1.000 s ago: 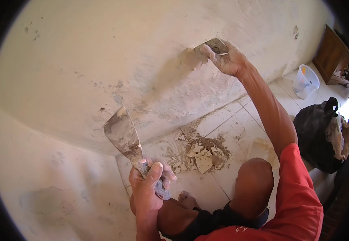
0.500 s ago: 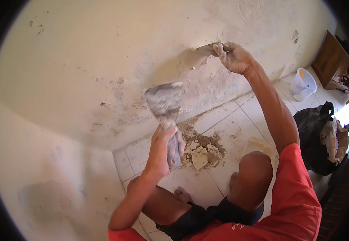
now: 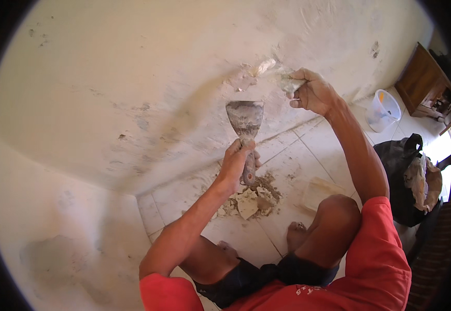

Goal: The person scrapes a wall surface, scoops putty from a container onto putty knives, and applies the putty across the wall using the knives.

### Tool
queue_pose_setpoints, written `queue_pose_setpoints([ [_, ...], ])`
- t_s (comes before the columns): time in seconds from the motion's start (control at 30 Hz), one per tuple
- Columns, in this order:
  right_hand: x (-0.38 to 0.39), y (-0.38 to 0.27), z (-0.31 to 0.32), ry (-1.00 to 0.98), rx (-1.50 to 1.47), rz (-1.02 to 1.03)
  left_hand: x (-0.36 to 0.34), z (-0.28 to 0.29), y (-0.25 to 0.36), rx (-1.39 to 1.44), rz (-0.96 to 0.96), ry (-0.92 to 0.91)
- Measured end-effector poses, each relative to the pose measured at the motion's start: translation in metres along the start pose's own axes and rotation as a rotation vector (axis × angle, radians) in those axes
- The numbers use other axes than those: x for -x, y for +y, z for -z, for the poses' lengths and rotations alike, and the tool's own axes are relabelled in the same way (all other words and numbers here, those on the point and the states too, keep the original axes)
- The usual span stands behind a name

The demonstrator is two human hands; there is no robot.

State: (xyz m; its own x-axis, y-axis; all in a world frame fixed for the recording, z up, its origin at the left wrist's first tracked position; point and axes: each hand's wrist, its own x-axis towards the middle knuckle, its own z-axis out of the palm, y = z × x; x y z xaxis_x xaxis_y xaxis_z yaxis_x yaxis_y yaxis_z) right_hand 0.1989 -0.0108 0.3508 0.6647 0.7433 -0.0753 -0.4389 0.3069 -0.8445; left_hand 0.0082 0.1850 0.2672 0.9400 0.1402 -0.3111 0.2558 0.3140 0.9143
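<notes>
My left hand (image 3: pixel 234 161) is closed round the handle of a dusty putty knife (image 3: pixel 245 118). Its broad, plaster-smeared blade points up, in front of the wall. Farther right and higher, my right hand (image 3: pixel 314 93) pinches a thin, flat scraper blade (image 3: pixel 291 83), pale with plaster, at the wall (image 3: pixel 184 57). To the left of this blade, a whitish patch of filler (image 3: pixel 263 67) sits on the wall beside a rough, pinkish bare spot (image 3: pixel 242 82). My fingers partly hide the flat blade.
Broken plaster and dirt (image 3: pixel 249 203) lie heaped on the tiled floor below my left hand. To the right are a clear plastic bucket (image 3: pixel 382 111), a wooden cabinet (image 3: pixel 417 78) and a black bag (image 3: pixel 399 160). My bent knees flank the floor in front.
My left hand has moved right with the putty knife, bringing it closer to my right hand. My right hand has shifted slightly right and down, uncovering a whitish patch on the wall.
</notes>
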Motion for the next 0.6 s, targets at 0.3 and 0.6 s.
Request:
queue_pose_setpoints([
  [0.3,0.112,0.034,0.056,0.156,0.295,-0.036,0.006,0.006,-0.013,-0.111,0.178,-0.149],
  [0.6,0.248,0.161,0.098,0.603,0.876,-0.258,0.04,0.019,-0.007,-0.292,0.205,-0.199],
])
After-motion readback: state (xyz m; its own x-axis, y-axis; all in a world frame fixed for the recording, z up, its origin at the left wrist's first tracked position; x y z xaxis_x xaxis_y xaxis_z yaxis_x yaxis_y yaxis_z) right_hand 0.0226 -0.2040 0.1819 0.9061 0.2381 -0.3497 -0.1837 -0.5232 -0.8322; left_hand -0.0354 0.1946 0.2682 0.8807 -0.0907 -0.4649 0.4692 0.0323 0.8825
